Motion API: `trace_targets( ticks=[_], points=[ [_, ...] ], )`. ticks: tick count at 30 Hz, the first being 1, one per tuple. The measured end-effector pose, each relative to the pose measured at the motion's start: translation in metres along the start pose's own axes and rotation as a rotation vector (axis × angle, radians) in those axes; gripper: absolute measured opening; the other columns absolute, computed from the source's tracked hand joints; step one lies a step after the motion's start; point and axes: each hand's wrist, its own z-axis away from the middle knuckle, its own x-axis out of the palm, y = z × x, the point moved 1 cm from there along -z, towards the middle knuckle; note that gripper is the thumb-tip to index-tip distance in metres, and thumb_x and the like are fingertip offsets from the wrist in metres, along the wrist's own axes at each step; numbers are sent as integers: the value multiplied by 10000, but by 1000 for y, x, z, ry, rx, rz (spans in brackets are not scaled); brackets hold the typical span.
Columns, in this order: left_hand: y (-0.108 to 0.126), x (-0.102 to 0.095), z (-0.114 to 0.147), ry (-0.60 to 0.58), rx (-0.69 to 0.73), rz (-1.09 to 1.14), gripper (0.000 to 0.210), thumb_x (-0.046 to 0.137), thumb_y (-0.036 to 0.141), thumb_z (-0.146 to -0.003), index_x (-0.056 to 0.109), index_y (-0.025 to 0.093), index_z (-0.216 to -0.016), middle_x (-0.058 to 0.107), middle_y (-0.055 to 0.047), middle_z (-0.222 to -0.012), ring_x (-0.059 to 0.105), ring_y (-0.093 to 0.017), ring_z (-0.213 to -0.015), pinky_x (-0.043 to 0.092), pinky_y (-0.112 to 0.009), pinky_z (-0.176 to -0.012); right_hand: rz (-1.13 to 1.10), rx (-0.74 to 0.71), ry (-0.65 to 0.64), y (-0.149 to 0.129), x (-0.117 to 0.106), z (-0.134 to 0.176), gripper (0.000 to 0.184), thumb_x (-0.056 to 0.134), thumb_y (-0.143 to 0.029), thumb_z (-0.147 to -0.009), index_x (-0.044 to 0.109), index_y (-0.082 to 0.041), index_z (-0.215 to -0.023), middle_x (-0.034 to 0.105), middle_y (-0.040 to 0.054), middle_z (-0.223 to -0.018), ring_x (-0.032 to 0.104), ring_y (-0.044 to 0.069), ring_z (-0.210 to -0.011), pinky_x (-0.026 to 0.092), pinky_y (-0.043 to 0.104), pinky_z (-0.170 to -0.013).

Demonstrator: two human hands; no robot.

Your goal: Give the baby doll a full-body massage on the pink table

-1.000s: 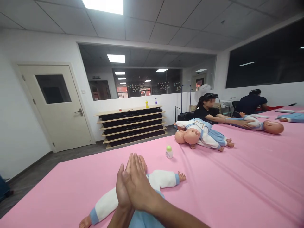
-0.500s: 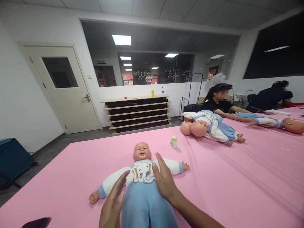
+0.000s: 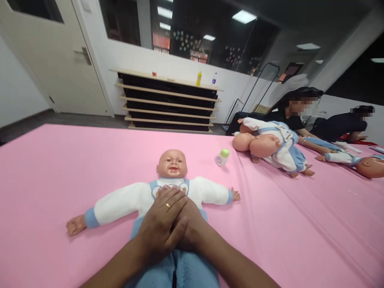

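Observation:
A baby doll (image 3: 173, 166) lies on its back on the pink-covered table (image 3: 75, 160), arms spread wide. It wears a white top with an elephant front and light blue trousers. My left hand (image 3: 163, 218), with a gold ring, rests flat over my right hand (image 3: 189, 224) on the doll's chest. Both hands cover most of the elephant design. The left fingers stretch towards the doll's head; the right hand lies flat below, its fingers largely hidden. Neither hand grasps anything. Beyond the doll's left shoulder a small bottle with a green cap (image 3: 222, 158) stands on the table.
To the right, more dolls (image 3: 267, 146) lie piled together. Behind them a person in black (image 3: 288, 112) reaches towards another doll (image 3: 345, 158); a second person (image 3: 339, 122) leans farther back. A low shelf stack (image 3: 168, 100) stands beyond the table's far edge.
My hands were apart above the doll's body; now they are stacked on its chest. The view has tilted downward and come closer to the doll.

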Motion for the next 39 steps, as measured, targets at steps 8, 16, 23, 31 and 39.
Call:
trace_targets(
  ticks=[8,16,23,31,39],
  points=[
    [-1,-1,2,94,-113,102,556,609,235,-853,547,235,-1405,497,-78,-1471,371,-343,-1411,193,-558,-1208,77,56,-7,-2,-16,2,750,558,-281,-835,304,-136,-1526,376,126,-1537,297,263,-1452,153,466,-1248],
    [-2,-1,13,324,-150,28,500,604,214,-849,599,229,-1349,541,-102,-1416,453,-335,-1333,302,-524,-1163,112,208,267,4,-11,20,765,530,-320,-796,363,22,-1459,374,240,-1506,330,342,-1428,330,558,-1163],
    [3,-14,-1,-237,101,91,474,539,192,-867,614,220,-1335,626,-108,-1318,522,-332,-1277,288,-528,-1176,20,-268,426,2,-16,26,721,495,-198,-766,344,-140,-1468,566,133,-1370,459,256,-1363,414,481,-1130],
    [-3,-4,4,-90,-49,62,607,518,232,-904,399,255,-1499,459,-74,-1499,366,-313,-1423,51,-537,-1224,-61,-261,352,-1,-22,21,688,450,-183,-752,394,-110,-1434,563,143,-1374,458,247,-1367,400,483,-1141],
    [-14,-1,15,198,-148,64,494,408,214,-966,480,284,-1449,511,-42,-1463,420,-266,-1379,191,-496,-1203,-99,-151,240,-5,-22,17,696,524,-191,-745,424,-123,-1430,451,122,-1485,401,242,-1403,369,453,-1171]
  ],
)
